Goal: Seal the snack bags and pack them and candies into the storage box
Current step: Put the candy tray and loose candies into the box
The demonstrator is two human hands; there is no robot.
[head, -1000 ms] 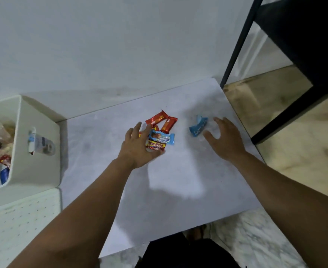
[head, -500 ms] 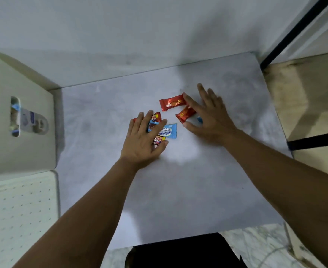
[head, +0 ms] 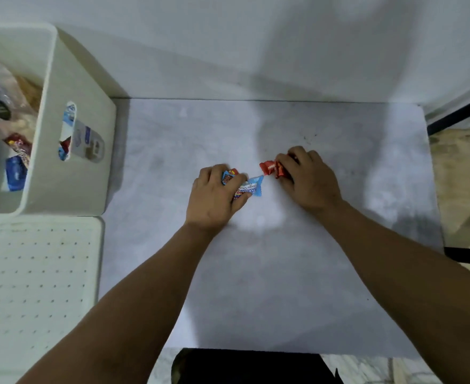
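At the middle of the grey table top [head: 256, 273], my left hand [head: 214, 198] is closed over a small bunch of candies; a light blue wrapper [head: 253, 187] and a red-and-blue one [head: 229, 176] stick out between the fingers. Just to the right, my right hand [head: 308, 181] grips red-orange candies [head: 271, 169], their ends showing past my fingertips. The cream storage box [head: 70, 184] stands at the far left edge of the table, with snack bags [head: 3, 106] and a few candies inside.
A cream perforated lid [head: 34, 286] lies flat in front of the box at the left. A white wall runs behind the table. A black frame bar [head: 458, 115] and wooden floor show past the table's right edge.
Both hands have drawn the scattered candies together and closed on them. The right hand moved left from the blue candy to the red ones. The camera has tilted down and left.
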